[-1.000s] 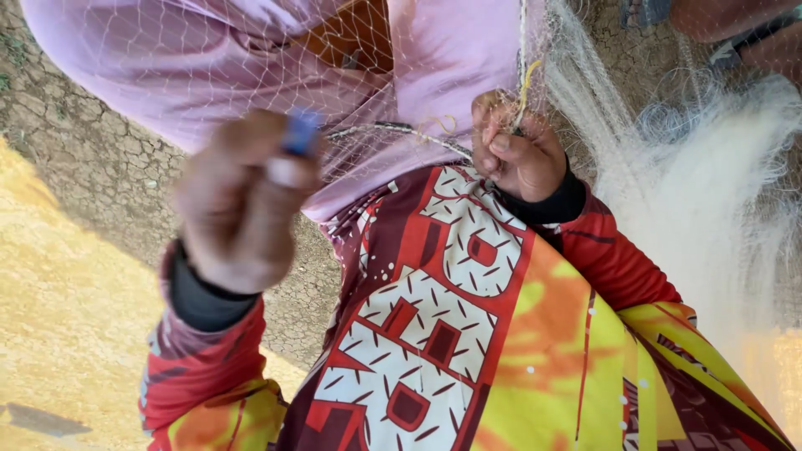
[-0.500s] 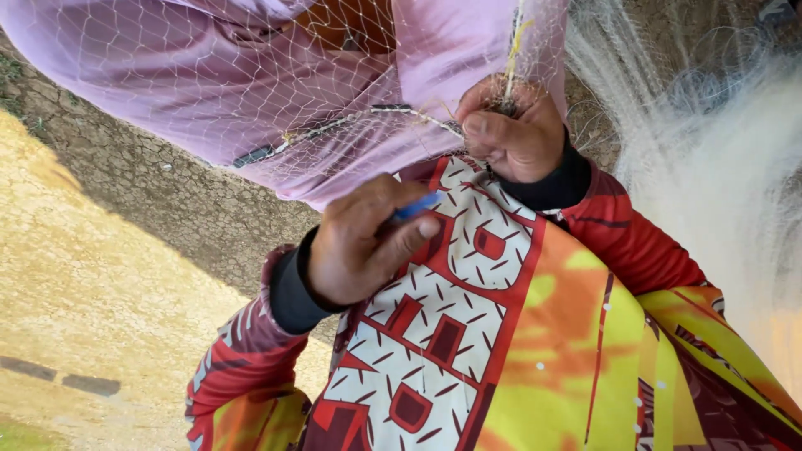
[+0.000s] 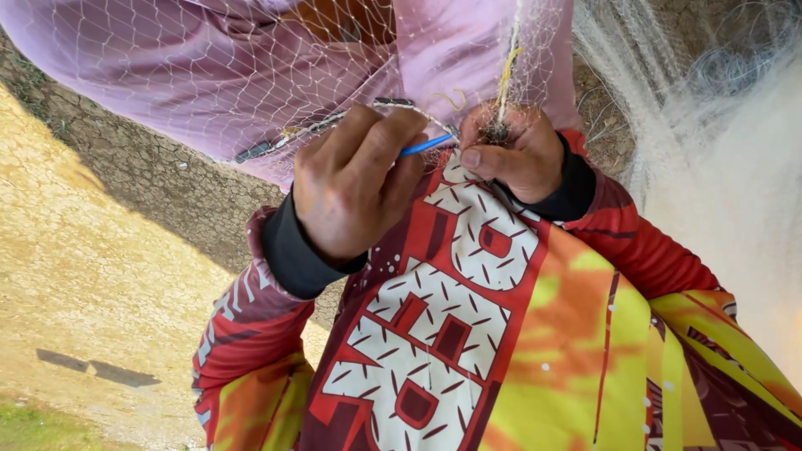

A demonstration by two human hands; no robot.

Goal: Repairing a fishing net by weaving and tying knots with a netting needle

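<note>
Needle (image 3: 426,146) now risen between hands

Counting what we see

We count two hands, one blue netting needle (image 3: 426,146), one white net (image 3: 209,75).

most of the blue tool (image 3: 424,146) is buried in the fist, and the net (image 3: 718,192) just blurs out white on the right.

No pkgs, labels, signs or screens in view. Closest thing: big red-and-white block print on the shirt (image 3: 434,334), centre to lower centre of frame, on yellow-orange cloth.
</note>
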